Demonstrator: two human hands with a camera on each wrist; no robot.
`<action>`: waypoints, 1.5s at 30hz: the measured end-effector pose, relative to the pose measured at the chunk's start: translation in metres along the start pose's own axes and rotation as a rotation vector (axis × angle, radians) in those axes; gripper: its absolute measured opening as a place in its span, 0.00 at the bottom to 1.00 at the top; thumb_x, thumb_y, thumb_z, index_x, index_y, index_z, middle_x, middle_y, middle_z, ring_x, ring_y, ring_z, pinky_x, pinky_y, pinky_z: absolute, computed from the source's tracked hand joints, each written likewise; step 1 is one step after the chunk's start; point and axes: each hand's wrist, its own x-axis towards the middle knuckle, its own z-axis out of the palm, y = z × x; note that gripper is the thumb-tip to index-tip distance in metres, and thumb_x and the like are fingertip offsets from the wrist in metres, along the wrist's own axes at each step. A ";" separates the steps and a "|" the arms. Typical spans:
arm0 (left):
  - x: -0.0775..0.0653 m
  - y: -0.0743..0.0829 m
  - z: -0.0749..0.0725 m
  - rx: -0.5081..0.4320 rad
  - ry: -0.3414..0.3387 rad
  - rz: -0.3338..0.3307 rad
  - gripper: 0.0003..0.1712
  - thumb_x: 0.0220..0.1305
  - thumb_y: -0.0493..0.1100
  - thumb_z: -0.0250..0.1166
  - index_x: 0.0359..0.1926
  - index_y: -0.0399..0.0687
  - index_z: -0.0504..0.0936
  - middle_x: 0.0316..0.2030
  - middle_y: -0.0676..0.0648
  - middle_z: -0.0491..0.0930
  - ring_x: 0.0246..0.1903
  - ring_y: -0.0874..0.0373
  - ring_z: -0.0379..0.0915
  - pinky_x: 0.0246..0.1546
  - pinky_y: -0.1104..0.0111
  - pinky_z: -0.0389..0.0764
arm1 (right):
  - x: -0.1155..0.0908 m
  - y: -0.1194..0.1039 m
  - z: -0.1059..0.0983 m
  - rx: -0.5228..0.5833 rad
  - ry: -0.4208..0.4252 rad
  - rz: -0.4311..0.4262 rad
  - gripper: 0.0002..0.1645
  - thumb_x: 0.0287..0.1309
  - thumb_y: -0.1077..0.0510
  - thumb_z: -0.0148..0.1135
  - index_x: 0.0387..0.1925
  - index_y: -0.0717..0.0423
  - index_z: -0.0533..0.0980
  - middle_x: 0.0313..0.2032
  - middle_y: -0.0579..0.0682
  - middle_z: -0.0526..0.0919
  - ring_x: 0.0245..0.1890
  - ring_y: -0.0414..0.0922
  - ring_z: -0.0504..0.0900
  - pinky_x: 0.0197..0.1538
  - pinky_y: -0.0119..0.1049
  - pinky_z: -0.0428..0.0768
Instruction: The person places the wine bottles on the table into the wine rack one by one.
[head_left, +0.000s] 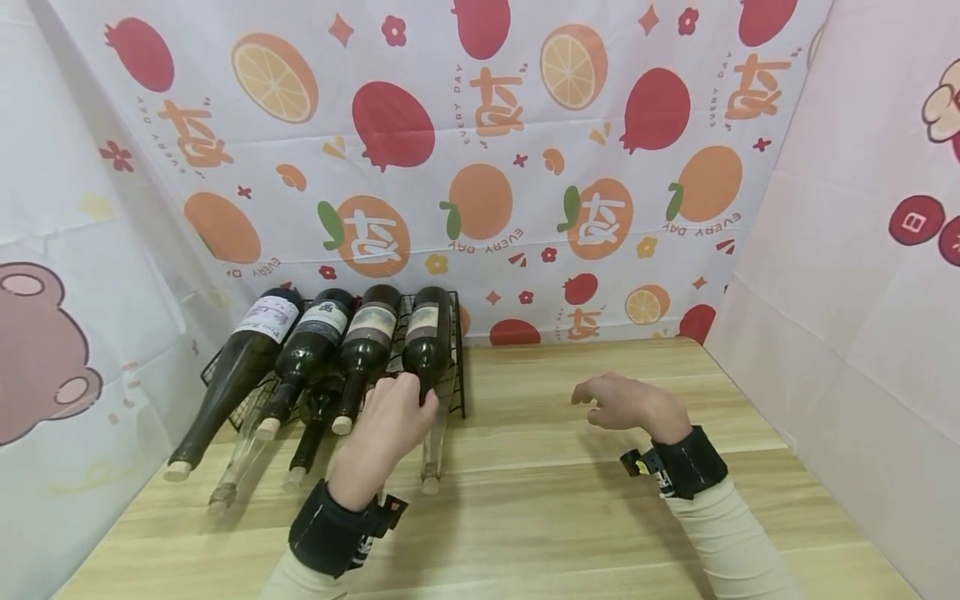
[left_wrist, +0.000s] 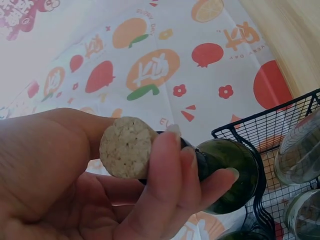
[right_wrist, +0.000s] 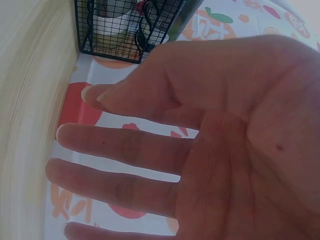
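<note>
My left hand [head_left: 393,421] grips the neck of the rightmost dark wine bottle [head_left: 426,337] on the rack's top row. In the left wrist view its cork [left_wrist: 126,148] shows between the thumb and the fingers, with the green glass beyond. The bottle lies in the black wire rack [head_left: 459,367], neck toward me. To the right, my right hand [head_left: 626,404] hovers over the wooden table, holding nothing. Its fingers [right_wrist: 125,147] are spread and nearly straight in the right wrist view.
Beside the gripped bottle lie more dark bottles, among them one with a pink-printed label [head_left: 267,318]. Clear glass bottles [head_left: 432,454] poke out from the lower row. A fruit-print cloth [head_left: 525,192] hangs behind the wooden table [head_left: 555,517], and pale side cloths stand left and right.
</note>
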 end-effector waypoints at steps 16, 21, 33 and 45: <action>0.001 -0.007 0.010 0.007 0.034 0.002 0.27 0.70 0.40 0.61 0.13 0.47 0.65 0.13 0.51 0.60 0.11 0.54 0.62 0.16 0.69 0.61 | 0.000 0.001 0.010 0.012 -0.012 -0.004 0.20 0.64 0.65 0.61 0.58 0.59 0.81 0.58 0.56 0.84 0.60 0.54 0.81 0.62 0.52 0.80; 0.001 -0.006 0.010 0.006 0.048 0.008 0.27 0.70 0.40 0.62 0.13 0.47 0.65 0.13 0.51 0.59 0.11 0.55 0.61 0.15 0.70 0.60 | 0.001 0.001 0.009 0.009 -0.005 -0.002 0.21 0.64 0.65 0.60 0.58 0.59 0.81 0.58 0.56 0.85 0.60 0.54 0.81 0.62 0.52 0.80; 0.004 -0.006 0.009 0.018 0.059 0.018 0.28 0.69 0.41 0.63 0.12 0.48 0.65 0.13 0.51 0.59 0.11 0.55 0.61 0.15 0.70 0.59 | -0.001 0.000 0.009 0.016 -0.005 0.013 0.21 0.65 0.65 0.60 0.58 0.58 0.81 0.58 0.55 0.85 0.60 0.54 0.81 0.62 0.52 0.80; 0.002 -0.005 0.004 0.071 0.114 0.048 0.24 0.70 0.42 0.65 0.16 0.45 0.70 0.14 0.49 0.62 0.12 0.54 0.64 0.16 0.69 0.60 | 0.000 -0.003 0.003 0.013 0.007 -0.013 0.21 0.65 0.65 0.60 0.58 0.59 0.81 0.58 0.56 0.84 0.60 0.55 0.82 0.61 0.52 0.81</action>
